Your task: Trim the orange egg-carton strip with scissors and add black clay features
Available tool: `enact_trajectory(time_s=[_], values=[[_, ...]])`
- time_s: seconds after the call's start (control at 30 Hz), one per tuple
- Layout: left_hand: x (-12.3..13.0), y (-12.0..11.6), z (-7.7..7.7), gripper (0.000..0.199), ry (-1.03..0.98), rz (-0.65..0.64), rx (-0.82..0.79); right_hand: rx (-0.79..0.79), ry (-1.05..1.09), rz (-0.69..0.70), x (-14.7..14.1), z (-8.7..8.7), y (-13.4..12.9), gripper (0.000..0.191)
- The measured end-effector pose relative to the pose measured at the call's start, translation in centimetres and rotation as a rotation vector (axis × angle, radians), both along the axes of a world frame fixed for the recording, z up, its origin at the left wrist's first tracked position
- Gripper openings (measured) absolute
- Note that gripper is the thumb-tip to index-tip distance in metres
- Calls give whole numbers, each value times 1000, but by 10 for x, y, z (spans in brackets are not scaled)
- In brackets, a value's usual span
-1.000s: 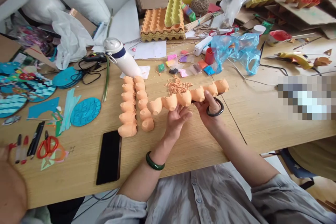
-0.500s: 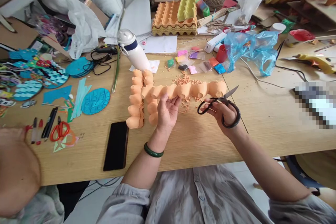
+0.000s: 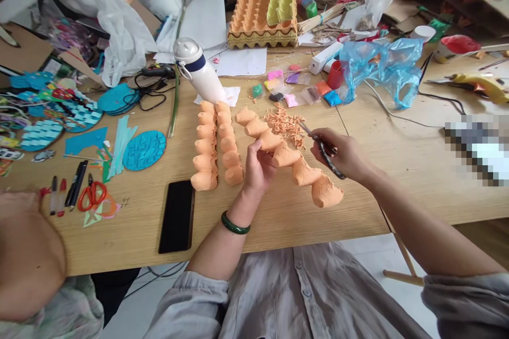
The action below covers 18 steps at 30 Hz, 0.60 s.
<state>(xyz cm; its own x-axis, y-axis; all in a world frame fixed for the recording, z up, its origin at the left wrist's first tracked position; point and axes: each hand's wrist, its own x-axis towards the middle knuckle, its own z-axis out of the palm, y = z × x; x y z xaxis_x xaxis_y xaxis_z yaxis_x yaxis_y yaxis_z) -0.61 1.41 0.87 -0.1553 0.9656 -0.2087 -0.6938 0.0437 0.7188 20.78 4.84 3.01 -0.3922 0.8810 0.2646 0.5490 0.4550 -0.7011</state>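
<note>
An orange egg-carton strip [image 3: 286, 156] slants down to the right above the table, gripped near its middle by my left hand [image 3: 259, 167]. My right hand [image 3: 336, 153] holds black-handled scissors [image 3: 328, 156] just right of the strip, their blades pointing up and left and not touching it. Behind the strip lies a heap of orange scraps [image 3: 284, 123]. Two more orange strips stand side by side on the table to the left, one outer [image 3: 205, 148] and one inner [image 3: 228, 143].
A white bottle [image 3: 201, 71] stands behind the strips, and a black phone [image 3: 177, 217] lies near the front edge. Small coloured packets [image 3: 294, 92] and a blue plastic bag [image 3: 382, 66] are farther back. Another person's arm [image 3: 29, 254] rests at the left.
The held strip has swung from level to slanting, its right end now lower and nearer me. The scissors have turned to point up and left, and the scraps show more fully.
</note>
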Motion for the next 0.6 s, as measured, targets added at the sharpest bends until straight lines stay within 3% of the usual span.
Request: enact_trajectory(time_s=[0.13,0.23,0.43,0.6], values=[[3,-2,3,36,-32,-94,-12,317,-189,157,-10,-6,9,34],[3,-2,5,37,-38,-126,-18,448,-237,213,-11,-5,15,37],[1,-4,7,40,-10,-197,-37,517,-356,295,1,-3,23,41],[2,-3,9,45,-69,-256,-64,505,-418,330,9,10,26,42]])
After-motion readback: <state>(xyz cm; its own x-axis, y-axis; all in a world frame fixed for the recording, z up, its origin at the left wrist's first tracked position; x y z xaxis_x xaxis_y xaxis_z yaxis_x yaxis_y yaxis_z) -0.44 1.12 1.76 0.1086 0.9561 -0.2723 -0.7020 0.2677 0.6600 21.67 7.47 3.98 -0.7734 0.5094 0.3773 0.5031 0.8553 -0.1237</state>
